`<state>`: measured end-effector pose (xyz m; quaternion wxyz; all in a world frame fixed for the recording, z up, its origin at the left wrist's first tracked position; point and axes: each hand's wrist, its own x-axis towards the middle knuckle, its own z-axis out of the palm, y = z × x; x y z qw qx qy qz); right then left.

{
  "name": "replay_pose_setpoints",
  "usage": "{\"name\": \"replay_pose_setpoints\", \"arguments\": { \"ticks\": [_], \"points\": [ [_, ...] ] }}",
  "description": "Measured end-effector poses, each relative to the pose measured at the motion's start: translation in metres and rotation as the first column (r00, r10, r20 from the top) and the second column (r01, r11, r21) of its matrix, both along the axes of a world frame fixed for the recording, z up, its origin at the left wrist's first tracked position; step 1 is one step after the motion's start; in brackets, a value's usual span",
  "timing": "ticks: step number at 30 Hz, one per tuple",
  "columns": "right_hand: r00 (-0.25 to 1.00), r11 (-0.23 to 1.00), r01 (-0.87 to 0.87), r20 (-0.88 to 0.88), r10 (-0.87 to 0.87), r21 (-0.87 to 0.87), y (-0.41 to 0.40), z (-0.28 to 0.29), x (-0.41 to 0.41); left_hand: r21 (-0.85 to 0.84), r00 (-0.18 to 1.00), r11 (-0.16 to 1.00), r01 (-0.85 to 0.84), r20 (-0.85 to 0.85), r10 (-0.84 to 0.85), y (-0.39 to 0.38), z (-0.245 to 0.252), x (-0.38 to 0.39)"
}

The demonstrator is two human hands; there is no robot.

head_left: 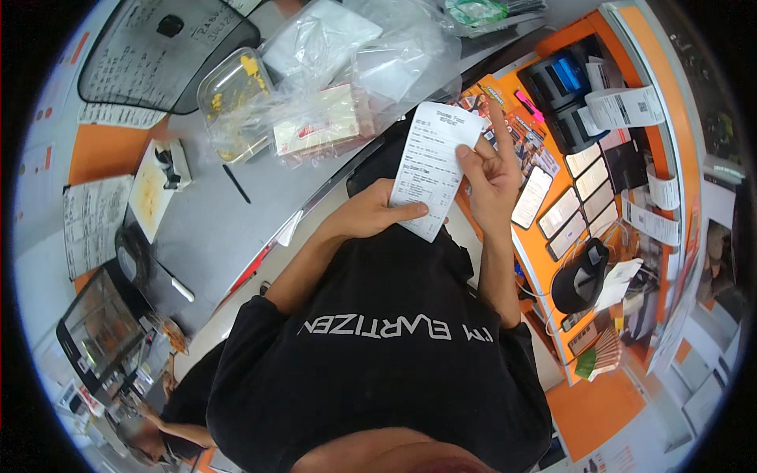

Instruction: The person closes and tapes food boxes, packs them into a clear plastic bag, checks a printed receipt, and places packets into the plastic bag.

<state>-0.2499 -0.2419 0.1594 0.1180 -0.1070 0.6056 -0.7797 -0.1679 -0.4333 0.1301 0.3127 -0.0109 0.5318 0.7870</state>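
A printed paper receipt (436, 142) is held up in front of my body, its printed side facing me. My left hand (384, 207) grips its lower left edge, thumb laid across the print. At the upper right edge, the thumb of my right hand (494, 171) presses on the paper, and the index finger points away from me. The part of the fingers behind the receipt is hidden. Just beyond my right hand, a smartphone (531, 198) lies on an orange counter (532, 248) beside several other phones (559, 213).
A grey worktop (219, 219) to the left bears a clear plastic container (233, 103), plastic bags (408, 53), a boxed pack (316, 121), a black pen (236, 183) and a knife (180, 288). Receipt printers (559, 88) and a black cap (579, 278) are rightward. Another person (189, 402) works lower left.
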Motion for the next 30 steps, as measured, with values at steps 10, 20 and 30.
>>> {"name": "replay_pose_setpoints", "arguments": {
  "ticks": [10, 20, 30],
  "points": [
    [0.994, 0.993, 0.113, -0.002, -0.113, 0.014, -0.032, -0.01, 0.0, 0.063, 0.994, 0.993, 0.1, 0.028, -0.102, -0.039, -0.01, -0.012],
    [0.986, 0.982, 0.157, -0.066, -0.15, 0.109, -0.049, -0.005, -0.047, -0.037, 0.998, 0.999, 0.019, 0.061, -0.017, -0.062, -0.013, -0.024],
    [0.946, 0.94, 0.22, -0.293, -0.141, 0.259, -0.074, -0.022, -0.234, -0.128, 0.961, 0.961, -0.246, 0.098, 0.259, -0.092, -0.035, -0.019]
  ]
}}
